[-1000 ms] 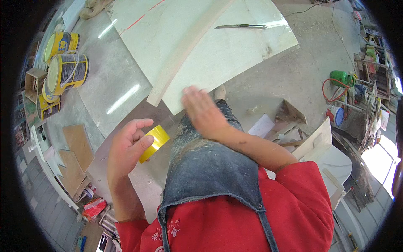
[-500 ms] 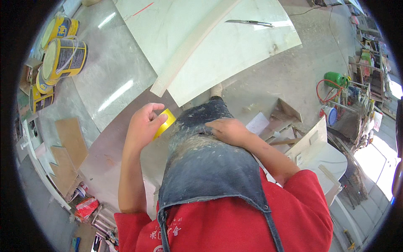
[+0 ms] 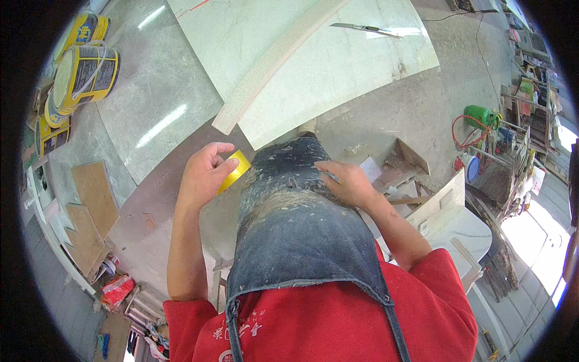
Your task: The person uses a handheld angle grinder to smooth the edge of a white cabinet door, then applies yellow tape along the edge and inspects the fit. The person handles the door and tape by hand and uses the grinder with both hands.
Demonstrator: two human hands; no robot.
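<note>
In the head view, compared with the frame a second ago, the right hand (image 3: 347,184) has come back from the pale panel's lower corner to the dark apron (image 3: 301,241), and the left hand (image 3: 205,175) has risen nearer that corner with its yellow tape roll (image 3: 234,171). The roll sits left of the frame's centre, gripped between thumb and fingers, its outer band turned to the right; the index finger reaches past it, perhaps so the band stays uncovered. The right fingers are loosely bent, slightly parted, with nothing seen in them; whether they touch the apron I cannot tell. At upper centre the pale panel (image 3: 338,87) carries a long curved strip (image 3: 259,78), whose near end overhangs the panel's edge, probably leaving that end easy to reach. A cutter knife (image 3: 368,29) lies apart from the strip, upper right on the panel, presumably parked within reach. Yellow-and-black buckets (image 3: 96,69) stand upper left.
</note>
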